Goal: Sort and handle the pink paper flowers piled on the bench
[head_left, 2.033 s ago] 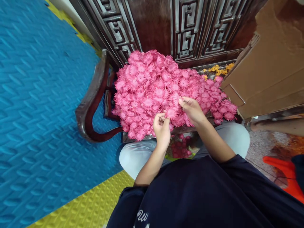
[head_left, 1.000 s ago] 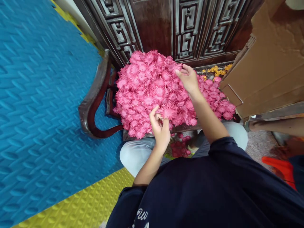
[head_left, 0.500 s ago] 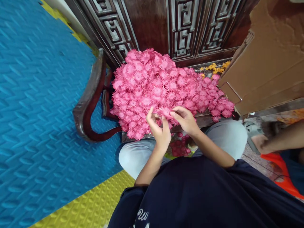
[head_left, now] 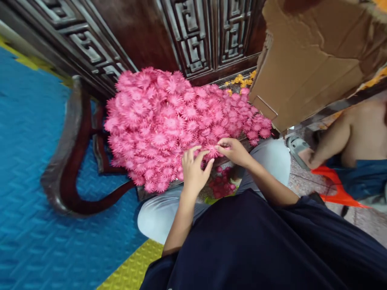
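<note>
Both hands are meeting at the near edge of the heap of pink flowers point(head_left: 169, 125), right over the front rim of the dark wooden seat point(head_left: 63, 161). The left hand point(head_left: 193, 171) is curling its thumb and fingers around a single pink flower point(head_left: 212, 152), and the right hand point(head_left: 234, 151) is pinching that same bloom from the three o'clock side, fingertips of both hands nearly touching. So both are grasping the one flower, which is sitting at the five o'clock edge of the heap, just above the gap between the knees.

Compared with half a second ago the hands are barely shifting: they were already together at this spot. A second ago the right hand was reaching up to the twelve o'clock part of the heap, and it has come back down since. The big change is the view: it is swinging to the right, so the heap and the chair arm are sliding toward nine o'clock and the blue mat point(head_left: 27, 225) is shrinking.

At one o'clock the cardboard box point(head_left: 308, 60) is looming larger, with yellow petals point(head_left: 240, 80) beside it. At three o'clock another person's arm point(head_left: 338, 141) is now filling more of the edge, above something orange point(head_left: 335, 189). More pink flowers point(head_left: 220, 186) are lying on the floor between the knees.
</note>
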The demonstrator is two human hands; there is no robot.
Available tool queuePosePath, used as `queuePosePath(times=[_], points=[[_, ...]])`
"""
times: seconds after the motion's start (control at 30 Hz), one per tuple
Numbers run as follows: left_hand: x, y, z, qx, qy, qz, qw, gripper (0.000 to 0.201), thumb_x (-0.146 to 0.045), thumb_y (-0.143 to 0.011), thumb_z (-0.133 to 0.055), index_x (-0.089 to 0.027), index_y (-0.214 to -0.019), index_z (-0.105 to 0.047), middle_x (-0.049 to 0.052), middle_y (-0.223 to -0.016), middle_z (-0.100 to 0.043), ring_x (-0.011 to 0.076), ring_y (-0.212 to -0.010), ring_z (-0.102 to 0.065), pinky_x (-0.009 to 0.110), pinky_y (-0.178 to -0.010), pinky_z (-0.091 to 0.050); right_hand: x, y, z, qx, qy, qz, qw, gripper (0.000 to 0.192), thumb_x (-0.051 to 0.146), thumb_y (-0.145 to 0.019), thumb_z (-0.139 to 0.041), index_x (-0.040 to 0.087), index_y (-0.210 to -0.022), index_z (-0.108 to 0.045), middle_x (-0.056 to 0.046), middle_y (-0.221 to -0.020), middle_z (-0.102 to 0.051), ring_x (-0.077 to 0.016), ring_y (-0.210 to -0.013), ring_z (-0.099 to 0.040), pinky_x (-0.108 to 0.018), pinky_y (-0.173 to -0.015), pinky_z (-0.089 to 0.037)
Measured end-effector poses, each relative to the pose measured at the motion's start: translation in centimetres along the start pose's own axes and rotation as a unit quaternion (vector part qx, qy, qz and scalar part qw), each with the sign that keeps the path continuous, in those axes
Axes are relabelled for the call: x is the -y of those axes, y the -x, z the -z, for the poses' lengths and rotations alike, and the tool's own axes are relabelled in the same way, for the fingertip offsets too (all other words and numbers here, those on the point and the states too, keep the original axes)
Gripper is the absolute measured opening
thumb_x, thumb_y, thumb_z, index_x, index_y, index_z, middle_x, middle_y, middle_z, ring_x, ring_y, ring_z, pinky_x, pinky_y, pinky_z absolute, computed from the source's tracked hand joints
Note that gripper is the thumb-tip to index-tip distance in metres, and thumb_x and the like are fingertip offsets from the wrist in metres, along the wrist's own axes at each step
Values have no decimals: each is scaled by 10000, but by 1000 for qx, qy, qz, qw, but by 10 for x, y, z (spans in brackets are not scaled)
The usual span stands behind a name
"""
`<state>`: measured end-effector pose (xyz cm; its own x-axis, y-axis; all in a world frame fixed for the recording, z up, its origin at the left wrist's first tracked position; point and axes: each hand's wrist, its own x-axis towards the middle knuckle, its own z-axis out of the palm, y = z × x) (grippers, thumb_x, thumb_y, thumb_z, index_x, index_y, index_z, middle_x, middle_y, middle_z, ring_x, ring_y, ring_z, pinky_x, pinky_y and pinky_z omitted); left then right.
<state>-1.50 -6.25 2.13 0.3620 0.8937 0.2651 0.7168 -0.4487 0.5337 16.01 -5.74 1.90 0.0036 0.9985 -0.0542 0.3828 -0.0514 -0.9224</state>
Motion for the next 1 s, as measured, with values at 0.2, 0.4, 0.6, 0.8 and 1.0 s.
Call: queuePosePath(times=[0.2, 0.4, 0.6, 0.8, 1.0], points=[[-9, 6, -41, 170, 115, 47, 978, 273, -308, -878, -506, -192, -1118, -567, 56, -1021, -641, 205, -997, -577, 364, -912, -423, -59, -3, 100, -151, 251, -128, 948, 235, 324, -791, -527, 151, -815, -685, -86, -838, -703, -182, -720, -599, -291, -673, -411], [-22, 8, -57, 258, 150, 32, 954, 220, -295, -887, -490, -196, -1061, -582, 42, -984, -653, 207, -1000, -580, 378, -918, -420, -112, -36, 173, -314, 274, -232, 879, 257, 307, -793, -525, 157, -945, -669, -115, -931, -705, -229, -847, -641, -354, -778, -474], [-25, 1, -59, 273, 150, 43, 949, 212, -291, -886, -487, -198, -1047, -588, 42, -982, -653, 207, -995, -584, 380, -919, -423, -139, -48, 165, -256, 295, -299, 871, 465, 372, -812, -532, 101, -1190, -541, -171, -1086, -661, -257, -1022, -617, -369, -873, -465], [-25, 2, -64, 281, 153, 52, 946, 216, -303, -892, -478, -196, -1041, -591, 39, -974, -657, 203, -988, -583, 380, -916, -422, -140, -43, 147, 0, 411, -348, 843, 382, 428, -761, -607, 128, -989, -670, -173, -998, -690, -262, -981, -649, -314, -815, -490], [-28, 6, -64, 280, 162, 44, 945, 210, -322, -894, -476, -207, -1023, -595, 28, -959, -661, 195, -976, -587, 380, -919, -421, -149, -55, 140, 57, 441, -341, 828, 382, 313, -689, -691, 78, -989, -677, -238, -1040, -670, -309, -1035, -637, -356, -823, -493]])
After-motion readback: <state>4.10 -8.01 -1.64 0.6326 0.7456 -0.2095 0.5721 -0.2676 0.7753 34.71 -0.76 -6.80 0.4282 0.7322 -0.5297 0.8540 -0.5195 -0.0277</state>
